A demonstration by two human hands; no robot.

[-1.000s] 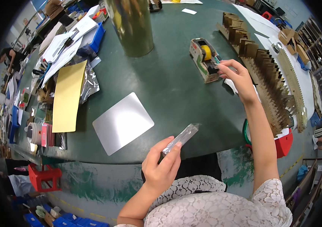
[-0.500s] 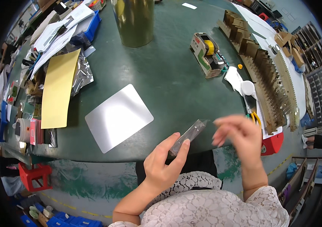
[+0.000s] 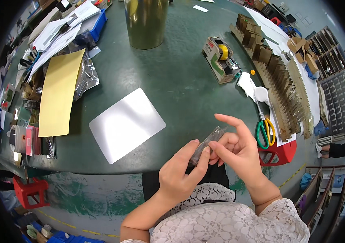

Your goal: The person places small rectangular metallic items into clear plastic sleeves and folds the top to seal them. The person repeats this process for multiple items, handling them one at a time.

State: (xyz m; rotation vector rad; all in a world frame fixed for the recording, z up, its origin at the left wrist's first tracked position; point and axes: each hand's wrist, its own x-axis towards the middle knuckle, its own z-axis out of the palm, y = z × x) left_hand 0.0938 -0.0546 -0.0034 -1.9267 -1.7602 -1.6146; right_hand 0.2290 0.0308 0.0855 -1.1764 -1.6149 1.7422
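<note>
A narrow clear plastic packet is pinched between the thumb and fingers of my left hand, just beyond the table's front edge. Its contents look greyish, but I cannot make them out. At the packet's right side, my right hand has its thumb pressed on it with the lower fingers curled beneath, while the index finger sticks out away from me. To the left of both hands, a silvery rectangular sheet with rounded corners lies flat on the green table.
Green- and yellow-handled scissors lie right of my hands. Behind them run a long slotted brown rack and a tape dispenser. A metallic cylinder stands at the back. A yellow sheet lies left; a red stool is at right.
My right hand has come in leftward from beside the packet and now touches it. My left hand keeps its pinch. The view has shifted slightly, showing the scissors' handles fully.
</note>
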